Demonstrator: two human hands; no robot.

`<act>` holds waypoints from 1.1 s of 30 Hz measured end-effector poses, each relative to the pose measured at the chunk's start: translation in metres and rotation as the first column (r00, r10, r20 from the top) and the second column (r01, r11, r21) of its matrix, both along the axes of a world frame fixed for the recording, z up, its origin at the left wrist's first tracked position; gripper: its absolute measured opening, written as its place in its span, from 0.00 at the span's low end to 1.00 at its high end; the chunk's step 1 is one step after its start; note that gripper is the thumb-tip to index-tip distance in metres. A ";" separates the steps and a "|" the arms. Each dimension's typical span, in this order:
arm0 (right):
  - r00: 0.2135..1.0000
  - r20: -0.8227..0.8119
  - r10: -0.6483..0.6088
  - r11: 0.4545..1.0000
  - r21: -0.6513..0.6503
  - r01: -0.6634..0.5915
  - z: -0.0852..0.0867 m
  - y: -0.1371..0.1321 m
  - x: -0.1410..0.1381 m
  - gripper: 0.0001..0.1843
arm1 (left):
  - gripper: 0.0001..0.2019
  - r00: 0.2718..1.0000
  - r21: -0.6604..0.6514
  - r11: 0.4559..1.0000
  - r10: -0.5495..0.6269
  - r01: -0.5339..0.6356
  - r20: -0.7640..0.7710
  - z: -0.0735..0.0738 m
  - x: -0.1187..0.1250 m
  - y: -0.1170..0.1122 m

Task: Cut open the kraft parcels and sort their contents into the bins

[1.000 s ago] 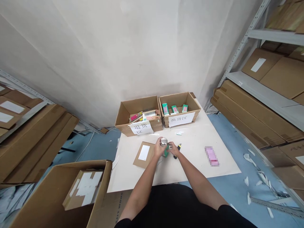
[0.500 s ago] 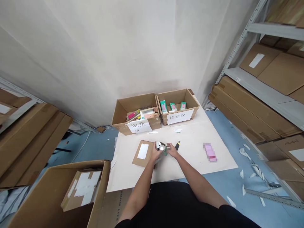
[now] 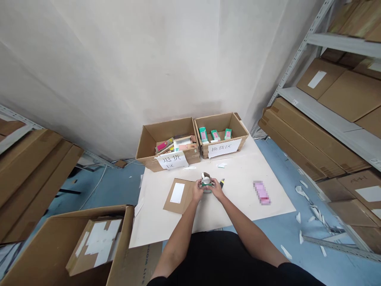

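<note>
Both of my hands are around a small green box (image 3: pixel 206 184) near the middle of the table. Its top is open, with a white flap up and something pale inside that I cannot make out. My left hand (image 3: pixel 197 190) grips the box's left side, and my right hand (image 3: pixel 216 188) closes on its right side. Just beyond the right hand lies a black and yellow utility knife (image 3: pixel 222 182). A flat cardboard mailer (image 3: pixel 168 201) with a white label lies beside the left hand.
Two cardboard boxes with handwritten paper signs, a left one (image 3: pixel 145 163) and a right one (image 3: pixel 205 151), stand at the table's back, holding small packages. A blurred pink item (image 3: pixel 262 193) lies right. A large carton (image 3: pixel 56 226) stands left; loaded shelving (image 3: pixel 324 109) flanks the right.
The green box has turned and come upright between my hands. My right hand has moved in to its side, so both hands now grip it. The view has shifted slightly.
</note>
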State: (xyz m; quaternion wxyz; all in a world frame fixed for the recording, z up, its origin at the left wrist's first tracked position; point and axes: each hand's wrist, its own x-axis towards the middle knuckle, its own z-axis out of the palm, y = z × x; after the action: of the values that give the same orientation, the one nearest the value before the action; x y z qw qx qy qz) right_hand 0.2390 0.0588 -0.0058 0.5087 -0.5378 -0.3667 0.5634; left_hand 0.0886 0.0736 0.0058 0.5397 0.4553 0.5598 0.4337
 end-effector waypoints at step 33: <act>0.913 0.311 -0.265 0.895 0.432 0.112 0.186 0.232 0.144 0.44 | 0.34 0.989 0.439 0.891 -0.063 0.116 -0.133 0.187 0.046 0.241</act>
State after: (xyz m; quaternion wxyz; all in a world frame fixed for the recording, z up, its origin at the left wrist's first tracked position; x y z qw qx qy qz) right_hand 0.3829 0.2905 0.1807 0.5858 -0.5484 -0.5077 0.3136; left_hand 0.1351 0.3143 0.1931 0.4074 0.6163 0.4540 0.4981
